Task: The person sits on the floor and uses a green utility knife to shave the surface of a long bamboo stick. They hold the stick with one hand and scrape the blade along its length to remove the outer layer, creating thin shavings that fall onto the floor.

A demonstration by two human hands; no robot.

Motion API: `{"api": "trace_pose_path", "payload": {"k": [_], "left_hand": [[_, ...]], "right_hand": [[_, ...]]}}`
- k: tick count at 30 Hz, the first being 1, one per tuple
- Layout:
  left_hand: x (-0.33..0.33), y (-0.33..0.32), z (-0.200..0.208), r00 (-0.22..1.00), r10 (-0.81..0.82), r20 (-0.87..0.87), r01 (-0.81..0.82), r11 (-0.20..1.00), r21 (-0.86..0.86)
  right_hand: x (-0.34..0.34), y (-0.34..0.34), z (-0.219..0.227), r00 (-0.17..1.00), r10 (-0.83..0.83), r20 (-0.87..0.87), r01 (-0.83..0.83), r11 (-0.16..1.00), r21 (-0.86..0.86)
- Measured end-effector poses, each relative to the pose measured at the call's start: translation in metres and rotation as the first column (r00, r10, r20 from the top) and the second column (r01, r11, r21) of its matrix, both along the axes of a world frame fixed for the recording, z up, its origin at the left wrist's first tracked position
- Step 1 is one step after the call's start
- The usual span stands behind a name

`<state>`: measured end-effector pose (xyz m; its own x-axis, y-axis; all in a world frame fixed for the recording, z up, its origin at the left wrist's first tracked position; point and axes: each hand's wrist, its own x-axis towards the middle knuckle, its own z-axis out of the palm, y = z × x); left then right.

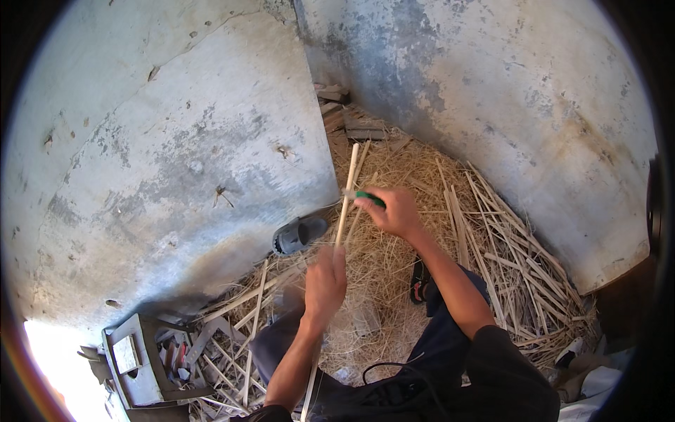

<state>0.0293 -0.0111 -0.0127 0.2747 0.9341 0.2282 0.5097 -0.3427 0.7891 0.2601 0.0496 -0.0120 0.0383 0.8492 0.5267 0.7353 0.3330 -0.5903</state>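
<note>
A long, pale wooden strip [351, 172] runs upward and away from my lap, tilted slightly to the right at its far end. My left hand [325, 287] is closed around its middle, and its lower end passes under my left forearm. In my right hand [397, 211] is a green-handled knife [370, 198], gripped in a closed fist. The knife's short blade, somewhat blurred, lies against the strip well beyond my left hand. Curly wood shavings [380, 267] cover the floor beneath both hands.
A grey clog [299, 235] lies by the left wall [176, 155]. Many loose strips [520, 260] are heaped along the right wall [492, 98]. A battered box-like frame [144, 359] stands at lower left, and wood pieces [365, 132] sit in the far corner.
</note>
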Motion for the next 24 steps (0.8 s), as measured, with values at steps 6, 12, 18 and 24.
{"api": "trace_pose_path", "payload": {"k": [6,12,18,24], "left_hand": [[0.007,-0.004,-0.005,0.999,-0.048,-0.012,0.048,0.999,-0.003],[0.013,-0.019,-0.008,0.991,-0.112,-0.067,0.115,0.992,0.044],[0.018,-0.031,0.001,0.982,-0.188,-0.008,0.188,0.982,-0.001],[0.002,-0.006,0.008,0.997,-0.071,-0.015,0.069,0.988,-0.138]], "right_hand": [[0.025,0.010,-0.001,0.998,-0.050,0.027,0.050,0.999,0.006],[0.066,0.033,-0.014,0.952,-0.270,-0.144,0.256,0.961,-0.107],[0.103,0.036,-0.007,0.860,-0.307,-0.407,0.251,0.950,-0.186],[0.077,0.022,0.012,0.838,-0.187,-0.513,0.046,0.960,-0.275]]}}
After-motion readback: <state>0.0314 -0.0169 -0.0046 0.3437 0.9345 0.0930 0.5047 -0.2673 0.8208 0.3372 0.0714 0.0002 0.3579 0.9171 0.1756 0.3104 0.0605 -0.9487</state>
